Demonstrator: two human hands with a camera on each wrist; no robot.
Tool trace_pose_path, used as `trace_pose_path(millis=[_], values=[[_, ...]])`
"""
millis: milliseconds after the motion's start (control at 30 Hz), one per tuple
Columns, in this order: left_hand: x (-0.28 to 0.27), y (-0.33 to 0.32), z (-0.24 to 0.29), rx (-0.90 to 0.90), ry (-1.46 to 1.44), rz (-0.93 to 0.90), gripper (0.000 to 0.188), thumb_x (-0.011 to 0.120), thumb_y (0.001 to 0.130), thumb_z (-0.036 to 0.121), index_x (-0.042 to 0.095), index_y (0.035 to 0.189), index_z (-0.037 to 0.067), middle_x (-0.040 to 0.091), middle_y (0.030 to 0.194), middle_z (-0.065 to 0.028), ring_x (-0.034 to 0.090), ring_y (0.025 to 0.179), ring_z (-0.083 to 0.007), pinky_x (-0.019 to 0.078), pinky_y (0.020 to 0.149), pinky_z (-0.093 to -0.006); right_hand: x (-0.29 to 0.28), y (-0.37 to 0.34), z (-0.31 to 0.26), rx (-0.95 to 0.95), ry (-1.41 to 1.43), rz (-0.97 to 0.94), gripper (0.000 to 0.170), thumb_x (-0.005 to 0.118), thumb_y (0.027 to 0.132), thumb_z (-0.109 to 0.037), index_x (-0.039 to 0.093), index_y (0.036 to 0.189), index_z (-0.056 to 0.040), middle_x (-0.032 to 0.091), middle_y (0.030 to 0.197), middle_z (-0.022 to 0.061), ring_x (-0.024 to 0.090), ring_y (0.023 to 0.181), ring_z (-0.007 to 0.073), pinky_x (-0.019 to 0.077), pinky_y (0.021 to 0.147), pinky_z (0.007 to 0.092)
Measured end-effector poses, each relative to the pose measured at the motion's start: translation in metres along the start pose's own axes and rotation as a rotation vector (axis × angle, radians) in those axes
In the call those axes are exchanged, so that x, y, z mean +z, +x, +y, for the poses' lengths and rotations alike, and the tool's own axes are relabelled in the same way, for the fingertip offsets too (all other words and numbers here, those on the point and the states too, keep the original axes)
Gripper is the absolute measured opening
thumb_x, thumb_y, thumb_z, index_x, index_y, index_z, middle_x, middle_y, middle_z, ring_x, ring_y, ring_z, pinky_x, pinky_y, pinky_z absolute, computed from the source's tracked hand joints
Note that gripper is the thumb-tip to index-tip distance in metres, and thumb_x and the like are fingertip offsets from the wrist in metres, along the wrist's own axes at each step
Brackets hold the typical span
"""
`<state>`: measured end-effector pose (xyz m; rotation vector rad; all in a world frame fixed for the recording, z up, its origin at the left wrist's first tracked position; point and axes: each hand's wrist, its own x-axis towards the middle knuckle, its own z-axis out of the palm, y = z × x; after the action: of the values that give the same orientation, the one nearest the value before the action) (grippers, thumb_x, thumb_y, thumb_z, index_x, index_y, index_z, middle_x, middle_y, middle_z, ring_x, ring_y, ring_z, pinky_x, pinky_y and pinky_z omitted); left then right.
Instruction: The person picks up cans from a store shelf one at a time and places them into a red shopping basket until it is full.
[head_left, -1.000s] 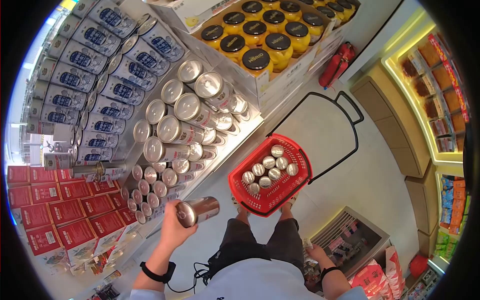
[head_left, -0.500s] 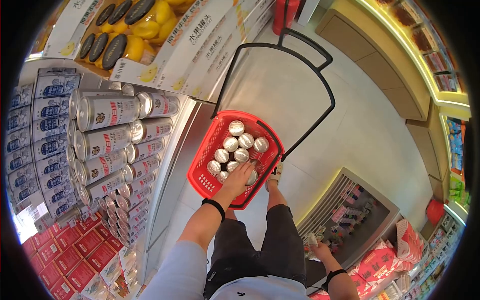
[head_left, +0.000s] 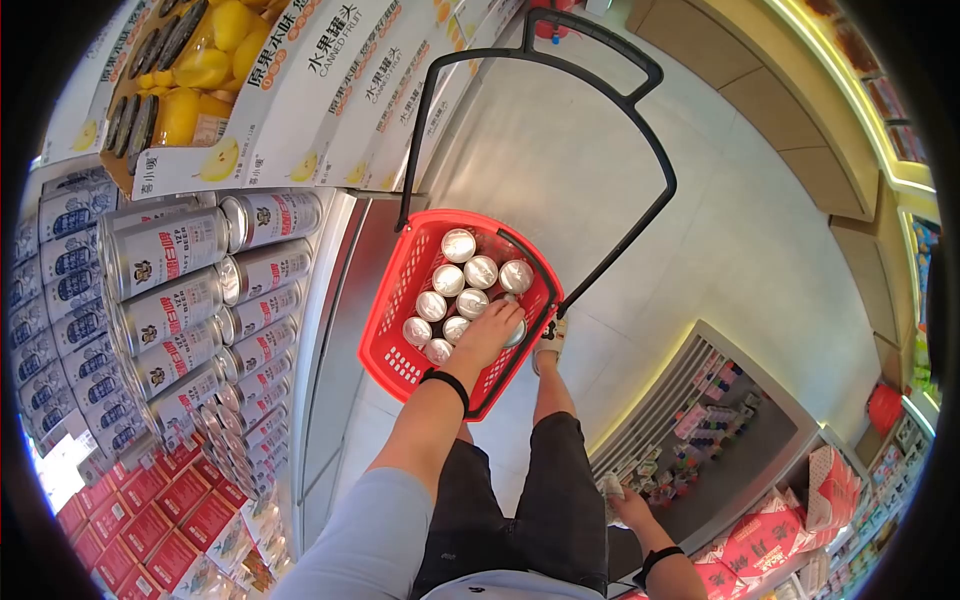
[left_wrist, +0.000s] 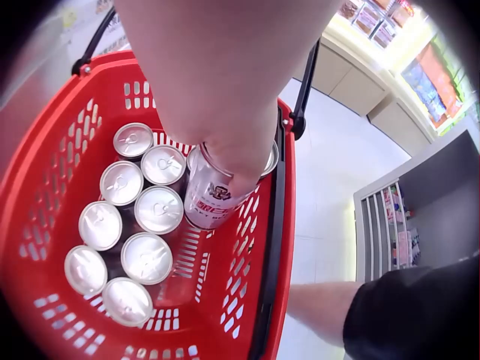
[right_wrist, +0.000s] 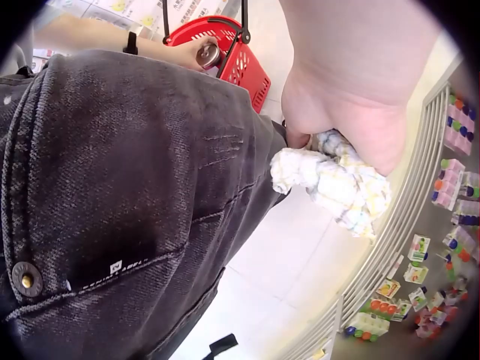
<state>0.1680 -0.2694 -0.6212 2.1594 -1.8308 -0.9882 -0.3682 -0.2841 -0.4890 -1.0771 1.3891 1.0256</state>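
My left hand reaches into the red shopping basket and grips a beer can near its near right side. In the left wrist view the can stands slightly tilted, its white-and-red label showing below the fingers. Several silver-topped cans stand upright close together to the left of it. By my right thigh, my right hand holds a crumpled, pale patterned cloth; the fingertips are hidden behind it in the right wrist view.
Stacked beer cans fill the display on the left, above red boxes. Cartons of canned fruit stand at the back left. The basket's black pull handle extends over the floor. A low shelf unit is at the right.
My left hand has carried the can from beside the shelf down into the basket and still grips it there. The head view has swung, while the right hand keeps its cloth.
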Motion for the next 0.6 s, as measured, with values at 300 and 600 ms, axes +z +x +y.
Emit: trace_pose_path(millis=[300,600], values=[[0.062,0.019,-0.035,0.004,0.203,0.008,0.041,0.055,0.091,0.014,0.055,0.131,0.007,0.052,0.142,-0.009,0.048,0.133,-0.0307,0.041,0.113,-0.0399,0.014,0.042,0.033,-0.035,0.08,-0.004,0.045,0.064,0.095,-0.039,0.066,0.126,-0.0063,0.072,0.112,0.0206,0.068,0.109,0.037,0.0508,0.092,0.0438],[0.14,0.041,-0.071,-0.056,0.41,-0.085,0.046,0.052,0.095,0.019,0.052,0.14,0.011,0.044,0.151,-0.0086,0.04,0.142,-0.029,0.0357,0.115,-0.0429,0.011,0.069,0.034,0.015,0.063,-0.026,0.038,0.056,0.1,-0.015,0.058,0.136,0.0,0.07,0.119,0.0116,0.066,0.107,0.0214,0.0499,0.091,0.0353]])
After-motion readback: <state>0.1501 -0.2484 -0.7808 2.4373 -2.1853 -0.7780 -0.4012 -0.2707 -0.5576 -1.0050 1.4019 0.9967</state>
